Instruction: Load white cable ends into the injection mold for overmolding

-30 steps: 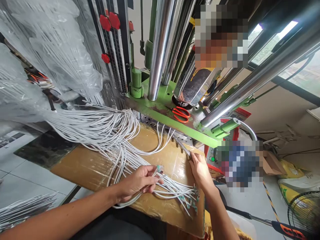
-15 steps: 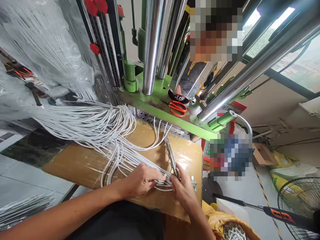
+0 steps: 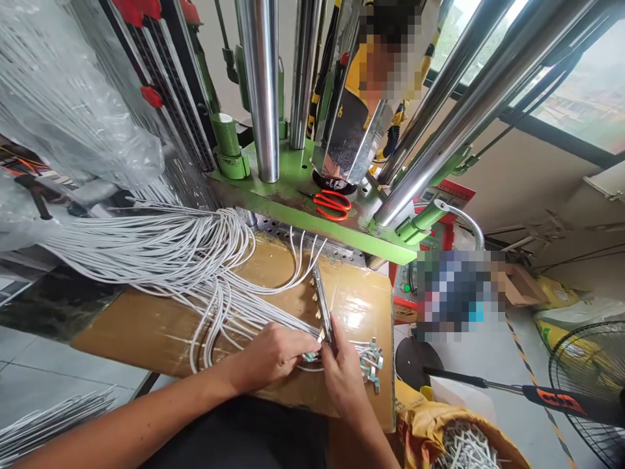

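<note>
My left hand (image 3: 278, 357) is closed in a pinch on a white cable's end, where a small teal-and-white tip (image 3: 310, 356) shows at the fingertips. My right hand (image 3: 344, 372) is wrapped round the lower end of a narrow dark metal bar (image 3: 322, 301), which slants up and away. Small brass-coloured pieces line the bar's left side. Both hands meet at its near end, over a brown cardboard-like board (image 3: 273, 257). A thick bundle of white cables (image 3: 146, 244) spreads in from the left. Several teal-and-grey cable ends (image 3: 374, 365) lie right of my right hand.
Behind the board stands a press with a green plate (image 3: 293, 205) and steel columns (image 3: 258, 91). Red-handled scissors (image 3: 332, 205) lie on the plate. A yellow sack (image 3: 424, 423) of white scraps, a fan (image 3: 590, 384) and a red control box (image 3: 407, 306) are at right.
The view has shifted slightly, so the press sits further left. My right hand has moved a little, uncovering the teal-and-grey cable ends. Both hands keep their grips.
</note>
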`<state>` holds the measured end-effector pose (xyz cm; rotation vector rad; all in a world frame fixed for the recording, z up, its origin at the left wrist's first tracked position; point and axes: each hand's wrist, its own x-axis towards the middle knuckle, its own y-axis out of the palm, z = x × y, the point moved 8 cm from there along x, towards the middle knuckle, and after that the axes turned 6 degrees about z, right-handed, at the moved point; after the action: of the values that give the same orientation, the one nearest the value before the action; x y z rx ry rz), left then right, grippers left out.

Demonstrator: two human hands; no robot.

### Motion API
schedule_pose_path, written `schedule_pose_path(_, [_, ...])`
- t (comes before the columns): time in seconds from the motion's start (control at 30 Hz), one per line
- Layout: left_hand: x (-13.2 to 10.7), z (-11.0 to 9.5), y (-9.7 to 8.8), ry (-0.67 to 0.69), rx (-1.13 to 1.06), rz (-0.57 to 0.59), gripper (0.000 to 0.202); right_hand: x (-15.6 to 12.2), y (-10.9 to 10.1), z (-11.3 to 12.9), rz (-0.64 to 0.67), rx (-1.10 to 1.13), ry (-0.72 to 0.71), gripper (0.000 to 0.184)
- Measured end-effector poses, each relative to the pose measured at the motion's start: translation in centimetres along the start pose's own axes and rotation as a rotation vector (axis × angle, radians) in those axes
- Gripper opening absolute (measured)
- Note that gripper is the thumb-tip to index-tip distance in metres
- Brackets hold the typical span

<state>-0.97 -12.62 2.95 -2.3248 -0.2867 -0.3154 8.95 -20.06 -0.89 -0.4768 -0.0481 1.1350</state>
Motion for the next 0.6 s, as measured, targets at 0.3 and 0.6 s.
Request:
schedule_pose_path(0.3, [0.5, 3.4, -0.5, -0.473, -0.453, 0.039, 0.027, 0.0, 0.1, 0.4, 0.071, 0.074, 0.010, 0.073])
schedule_pose_path(0.6, [0.6, 4.0, -1.7, -0.478, -0.334, -0.036, 0.016, 0.0, -0.3, 0.6, 0.129, 0.201, 0.037, 0.068])
